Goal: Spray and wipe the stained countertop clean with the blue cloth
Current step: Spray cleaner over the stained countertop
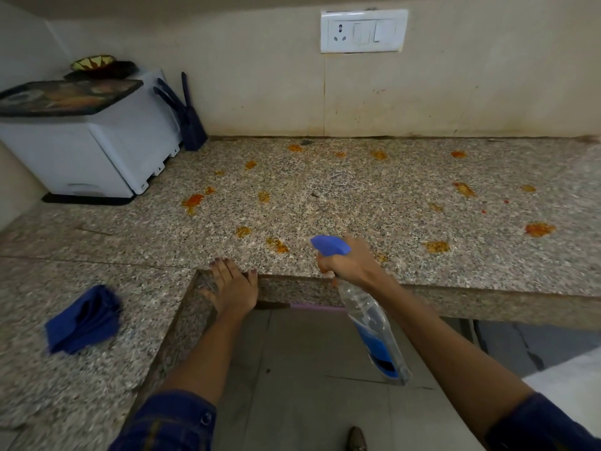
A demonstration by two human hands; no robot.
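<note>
A speckled granite countertop (341,196) carries several orange food stains (192,201) spread from left to right. My right hand (353,263) grips a clear spray bottle (374,323) with a blue trigger head, nozzle aimed over the front edge toward the stains. Its body slants down below the counter edge. My left hand (231,286) rests flat on the inner corner of the counter, fingers spread, holding nothing. A crumpled blue cloth (83,319) lies on the left wing of the counter, well left of my left hand.
A white appliance (94,151) with a dark tray and bowl on top stands at the back left. Dark blue utensils (188,118) lean in a holder beside it. A switch panel (363,30) is on the wall. Floor tiles lie below.
</note>
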